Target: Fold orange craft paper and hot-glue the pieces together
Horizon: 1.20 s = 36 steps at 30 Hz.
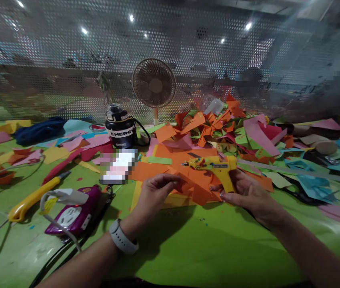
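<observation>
My right hand [252, 196] is wrapped round the handle of a yellow hot glue gun [215, 163], whose dark nozzle points left. Thumb and fingers of my left hand [158, 192] are pinched at the edge of a small folded orange paper piece [184, 185], just below and left of the nozzle. That piece blends into the orange paper behind it, so its outline is hard to make out. Under both hands lie orange paper sheets [146, 171] with a green paper strip [159, 160] on them.
A purple power strip [73, 212] with a white plug, a yellow-handled tool [35, 200] and a phone [119, 166] lie to the left. Behind stand a black flask [120, 128] and a small fan [154, 84]. Heaped orange paper scraps [212, 124] cover the back of the green table [188, 244].
</observation>
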Motion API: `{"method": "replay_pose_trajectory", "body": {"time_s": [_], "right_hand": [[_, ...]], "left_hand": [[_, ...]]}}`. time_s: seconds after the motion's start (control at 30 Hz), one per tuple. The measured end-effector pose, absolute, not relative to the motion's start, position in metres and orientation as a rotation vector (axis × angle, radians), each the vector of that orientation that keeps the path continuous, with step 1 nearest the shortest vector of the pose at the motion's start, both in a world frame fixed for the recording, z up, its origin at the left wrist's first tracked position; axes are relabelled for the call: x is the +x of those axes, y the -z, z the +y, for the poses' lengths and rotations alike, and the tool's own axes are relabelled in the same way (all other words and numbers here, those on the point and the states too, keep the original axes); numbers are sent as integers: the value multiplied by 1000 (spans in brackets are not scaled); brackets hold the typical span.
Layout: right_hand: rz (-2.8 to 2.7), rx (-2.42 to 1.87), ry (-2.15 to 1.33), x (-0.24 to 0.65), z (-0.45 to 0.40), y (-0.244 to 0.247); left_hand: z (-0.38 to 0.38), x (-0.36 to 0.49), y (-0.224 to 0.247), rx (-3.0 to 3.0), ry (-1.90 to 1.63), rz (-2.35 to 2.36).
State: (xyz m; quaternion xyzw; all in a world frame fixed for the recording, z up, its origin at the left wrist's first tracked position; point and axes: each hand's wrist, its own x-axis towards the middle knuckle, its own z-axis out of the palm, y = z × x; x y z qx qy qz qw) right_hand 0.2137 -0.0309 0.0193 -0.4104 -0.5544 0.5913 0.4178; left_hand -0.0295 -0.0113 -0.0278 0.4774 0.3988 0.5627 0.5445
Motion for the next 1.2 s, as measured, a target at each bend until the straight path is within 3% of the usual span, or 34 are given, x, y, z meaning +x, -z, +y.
{"method": "replay_pose_trajectory", "body": {"time_s": [1.2], "right_hand": [[-1340,-964,-1562,212,-26,-13]], "left_hand": [[-12,-32,30,1175,-1293,960]]}}
